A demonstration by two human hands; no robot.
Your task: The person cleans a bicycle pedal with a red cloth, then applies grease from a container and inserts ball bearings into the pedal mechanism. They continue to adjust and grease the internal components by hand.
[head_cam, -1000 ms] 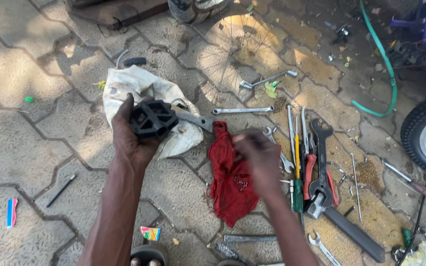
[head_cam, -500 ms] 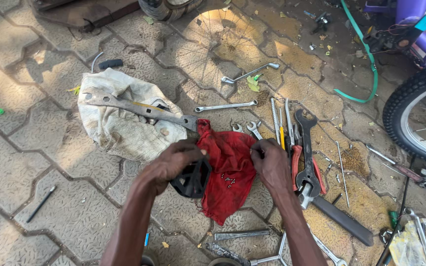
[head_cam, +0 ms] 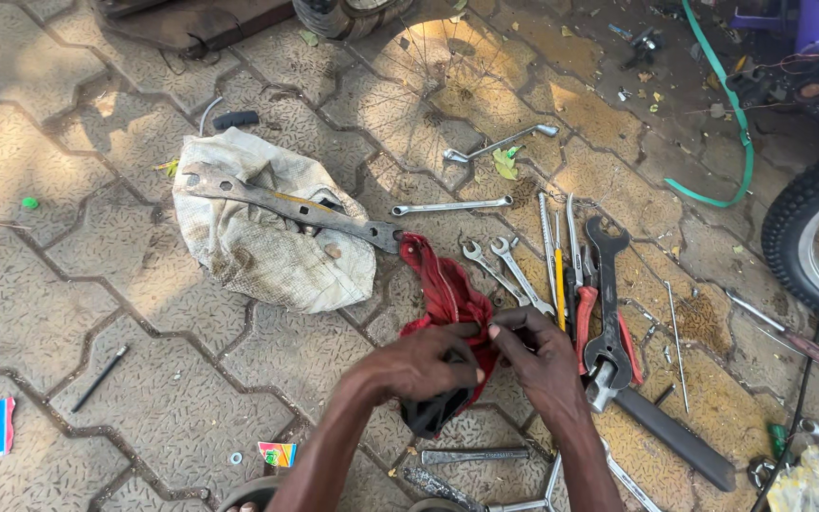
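My left hand [head_cam: 419,365] holds a black toothed bicycle part [head_cam: 431,412], wrapped partly in a red rag [head_cam: 443,289]. My right hand [head_cam: 540,358] pinches the same rag from the right, and the fingertips of both hands meet over it. The rag's upper end trails on the paving toward a long flat metal tool [head_cam: 286,204]. Most of the black part is hidden under the rag and my left hand.
A dirty white sack [head_cam: 263,256] lies left of the rag with the flat tool across it. Several wrenches, pliers and screwdrivers [head_cam: 580,284] lie to the right. A bicycle tyre [head_cam: 808,237] and green hose [head_cam: 737,142] are at the far right.
My left hand brought the black part down from above the sack to the rag. Both hands now wrap the rag around it, closer to me.
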